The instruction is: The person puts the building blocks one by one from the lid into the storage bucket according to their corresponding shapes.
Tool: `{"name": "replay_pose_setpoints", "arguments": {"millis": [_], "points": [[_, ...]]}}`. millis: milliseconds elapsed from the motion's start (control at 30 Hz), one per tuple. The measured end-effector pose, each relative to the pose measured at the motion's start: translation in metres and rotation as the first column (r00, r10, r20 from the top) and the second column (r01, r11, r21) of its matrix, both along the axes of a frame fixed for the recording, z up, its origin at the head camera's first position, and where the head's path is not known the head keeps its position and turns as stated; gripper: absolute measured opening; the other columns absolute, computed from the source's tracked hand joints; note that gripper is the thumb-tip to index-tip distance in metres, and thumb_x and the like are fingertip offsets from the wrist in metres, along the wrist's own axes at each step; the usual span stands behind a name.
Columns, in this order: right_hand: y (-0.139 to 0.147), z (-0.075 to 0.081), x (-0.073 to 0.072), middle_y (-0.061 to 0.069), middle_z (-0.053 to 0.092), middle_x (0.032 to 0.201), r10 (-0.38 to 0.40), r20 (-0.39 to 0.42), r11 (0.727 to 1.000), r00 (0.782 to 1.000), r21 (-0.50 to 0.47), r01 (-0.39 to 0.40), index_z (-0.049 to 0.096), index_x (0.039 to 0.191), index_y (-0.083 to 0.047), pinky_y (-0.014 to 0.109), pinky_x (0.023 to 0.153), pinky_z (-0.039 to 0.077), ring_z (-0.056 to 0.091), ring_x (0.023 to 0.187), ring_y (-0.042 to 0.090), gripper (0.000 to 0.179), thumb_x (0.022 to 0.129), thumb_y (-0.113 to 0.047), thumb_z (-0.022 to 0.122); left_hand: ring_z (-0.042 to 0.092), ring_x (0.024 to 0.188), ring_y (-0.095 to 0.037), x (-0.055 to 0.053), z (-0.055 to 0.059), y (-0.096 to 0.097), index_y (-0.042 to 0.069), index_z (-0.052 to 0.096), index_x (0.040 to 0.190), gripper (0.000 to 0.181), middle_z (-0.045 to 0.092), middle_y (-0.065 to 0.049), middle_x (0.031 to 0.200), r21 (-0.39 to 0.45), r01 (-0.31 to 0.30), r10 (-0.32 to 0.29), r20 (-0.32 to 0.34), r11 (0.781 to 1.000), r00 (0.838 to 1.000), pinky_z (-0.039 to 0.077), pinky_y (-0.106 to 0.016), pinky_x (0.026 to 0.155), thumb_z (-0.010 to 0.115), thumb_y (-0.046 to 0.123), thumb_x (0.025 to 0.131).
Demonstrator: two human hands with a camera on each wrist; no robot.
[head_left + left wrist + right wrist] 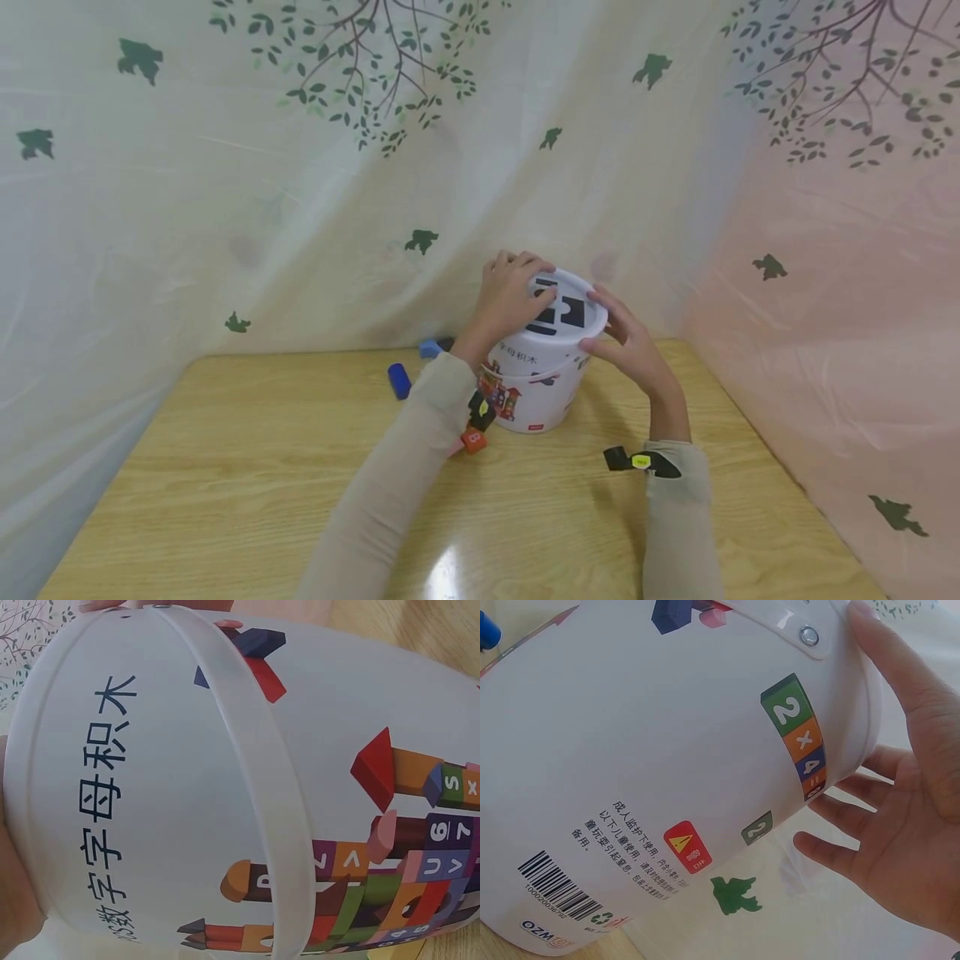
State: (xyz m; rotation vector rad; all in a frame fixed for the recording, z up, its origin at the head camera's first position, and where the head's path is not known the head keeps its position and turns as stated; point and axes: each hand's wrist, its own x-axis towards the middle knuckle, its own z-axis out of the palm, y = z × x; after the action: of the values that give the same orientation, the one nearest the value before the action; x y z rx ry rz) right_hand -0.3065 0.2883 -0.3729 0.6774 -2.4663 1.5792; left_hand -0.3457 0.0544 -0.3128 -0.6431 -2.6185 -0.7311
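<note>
A white toy-block bucket (536,400) with printed coloured blocks stands upright on the table. Its round white lid (564,296) has black shaped openings, and the bucket's handle (251,761) hangs down across the front. My left hand (510,292) holds the lid's left side, fingers over the far rim and thumb on top. On the right, my right hand (630,346) grips the rim with the thumb at the near side and fingers spread behind. The right wrist view shows the thumb (892,656) at the rim and some fingertips apart from the wall.
On the table (262,467) lie a dark blue cylinder block (399,381) and a light blue block (431,348) left of the bucket. An orange-red block marked B (474,439) lies beside my left forearm. A leaf-patterned curtain (337,208) hangs behind.
</note>
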Motion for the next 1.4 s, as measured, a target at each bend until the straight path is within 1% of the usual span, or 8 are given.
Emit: {"name": "replay_pose_setpoints", "arguments": {"millis": [300, 500, 767, 933, 1067, 1167, 1267, 1400], "points": [[0.000, -0.001, -0.001, 0.002, 0.016, 0.172, -0.009, -0.007, 1.000, 1.000, 0.007, 0.009, 0.033, 0.160, -0.019, 0.071, 0.118, 0.023, 0.023, 0.154, 0.040, 0.080, 0.091, -0.012, 0.073, 0.047, 0.125, -0.021, 0.005, -0.004, -0.008, 0.023, 0.065, 0.133, 0.037, 0.061, 0.001, 0.139, 0.126, 0.047, -0.041, -0.044, 0.991, 0.998, 0.037, -0.043, 0.110, 0.066, 0.034, 0.098], [0.001, -0.002, 0.000, 0.003, 0.015, 0.172, -0.019, 0.001, 1.000, 1.000, 0.009, 0.019, 0.033, 0.160, -0.020, 0.072, 0.117, 0.025, 0.024, 0.154, 0.042, 0.080, 0.091, -0.014, 0.074, 0.047, 0.126, -0.023, 0.006, -0.013, -0.020, 0.021, 0.068, 0.129, 0.034, 0.063, 0.000, 0.137, 0.230, 0.059, -0.047, -0.059, 0.971, 0.997, 0.035, -0.048, 0.113, 0.068, 0.030, 0.097], [0.002, -0.002, -0.001, 0.001, 0.015, 0.172, -0.032, 0.003, 0.999, 0.999, 0.010, 0.032, 0.033, 0.160, -0.021, 0.072, 0.116, 0.025, 0.025, 0.154, 0.040, 0.081, 0.091, -0.014, 0.075, 0.047, 0.126, -0.027, 0.009, -0.019, -0.047, 0.017, 0.069, 0.127, 0.032, 0.064, -0.003, 0.137, 0.362, 0.002, -0.008, 0.015, 0.932, 1.000, 0.042, -0.047, 0.106, 0.068, 0.026, 0.096], [0.003, -0.001, -0.001, 0.000, 0.016, 0.172, -0.033, 0.005, 0.999, 0.999, 0.009, 0.033, 0.033, 0.160, -0.021, 0.072, 0.116, 0.025, 0.026, 0.153, 0.041, 0.081, 0.091, -0.015, 0.075, 0.050, 0.124, -0.029, 0.007, -0.024, -0.068, 0.015, 0.070, 0.126, 0.032, 0.067, -0.006, 0.133, 0.378, -0.009, 0.026, -0.040, 0.926, 0.999, 0.038, -0.049, 0.106, 0.069, 0.023, 0.095], [0.002, 0.000, -0.001, 0.001, 0.016, 0.172, -0.029, 0.009, 1.000, 1.000, 0.007, 0.029, 0.033, 0.160, -0.021, 0.072, 0.116, 0.025, 0.027, 0.153, 0.041, 0.082, 0.091, -0.015, 0.076, 0.051, 0.121, -0.032, 0.008, -0.029, -0.085, 0.012, 0.071, 0.124, 0.032, 0.068, -0.009, 0.132, 0.416, 0.000, 0.035, -0.076, 0.909, 0.996, 0.037, -0.051, 0.105, 0.071, 0.020, 0.094], [0.001, 0.000, 0.000, 0.002, 0.016, 0.172, -0.028, 0.017, 1.000, 0.999, 0.008, 0.028, 0.032, 0.160, -0.022, 0.072, 0.116, 0.025, 0.028, 0.153, 0.040, 0.083, 0.090, -0.016, 0.076, 0.049, 0.119, -0.033, 0.009, -0.033, -0.097, 0.010, 0.071, 0.124, 0.032, 0.067, -0.011, 0.132, 0.454, 0.005, 0.031, -0.072, 0.891, 0.997, 0.036, -0.052, 0.104, 0.072, 0.020, 0.093], [0.000, 0.001, 0.000, 0.004, 0.016, 0.172, -0.022, 0.013, 1.000, 1.000, 0.007, 0.022, 0.032, 0.160, -0.021, 0.072, 0.116, 0.025, 0.028, 0.153, 0.040, 0.082, 0.090, -0.015, 0.076, 0.051, 0.120, -0.034, 0.009, -0.037, -0.107, 0.008, 0.071, 0.122, 0.031, 0.068, -0.013, 0.130, 0.468, 0.001, 0.032, -0.063, 0.884, 0.997, 0.036, -0.052, 0.106, 0.071, 0.020, 0.094], [0.000, 0.000, -0.001, 0.005, 0.016, 0.172, -0.014, 0.002, 1.000, 1.000, 0.000, 0.014, 0.033, 0.160, -0.018, 0.071, 0.117, 0.024, 0.027, 0.152, 0.041, 0.082, 0.090, -0.013, 0.076, 0.058, 0.120, -0.033, 0.009, -0.044, -0.121, 0.004, 0.072, 0.120, 0.028, 0.071, -0.016, 0.122, 0.458, -0.001, 0.039, -0.072, 0.889, 0.997, 0.035, -0.051, 0.111, 0.072, 0.014, 0.093]]}}
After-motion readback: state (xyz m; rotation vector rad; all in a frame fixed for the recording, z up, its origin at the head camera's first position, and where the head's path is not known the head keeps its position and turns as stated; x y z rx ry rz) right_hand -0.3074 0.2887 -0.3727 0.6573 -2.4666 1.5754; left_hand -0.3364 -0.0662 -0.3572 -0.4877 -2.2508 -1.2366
